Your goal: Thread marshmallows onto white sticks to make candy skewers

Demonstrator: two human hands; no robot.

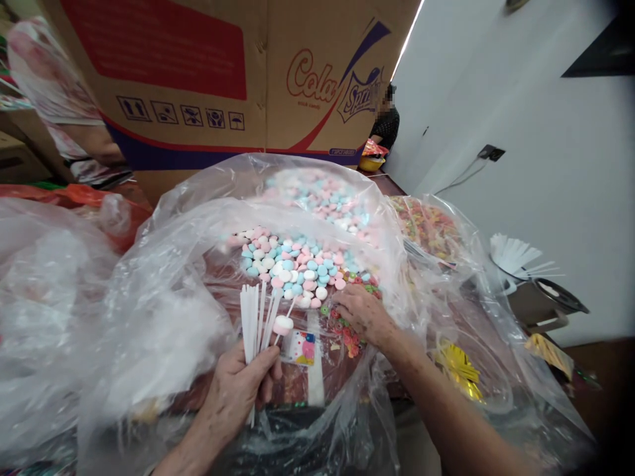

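My left hand (pixel 243 377) grips a bundle of flat white sticks (pixel 253 317). One thin stick in that hand carries a pink-and-white marshmallow (pixel 283 324). Reaching in from the right, my right hand (pixel 361 314) has its fingers bent over small red and green ring candies (pixel 350 338). Its fingertips press together there, and anything between them is hidden. Just beyond both hands spreads a heap of pink, white and blue round sweets (pixel 297 264), partly under a clear plastic bag (pixel 198 225). A small printed card (pixel 302 348) lies between the hands.
A large cardboard box (pixel 268 125) stands behind the heap. To the right are a bag of ring candies (pixel 426 218), a dark container (pixel 540 304), more white sticks (pixel 516 254) and a gold ribbon (pixel 461 370). Crumpled plastic (pixel 49 284) covers the left. A person (pixel 59 99) stands at far left.
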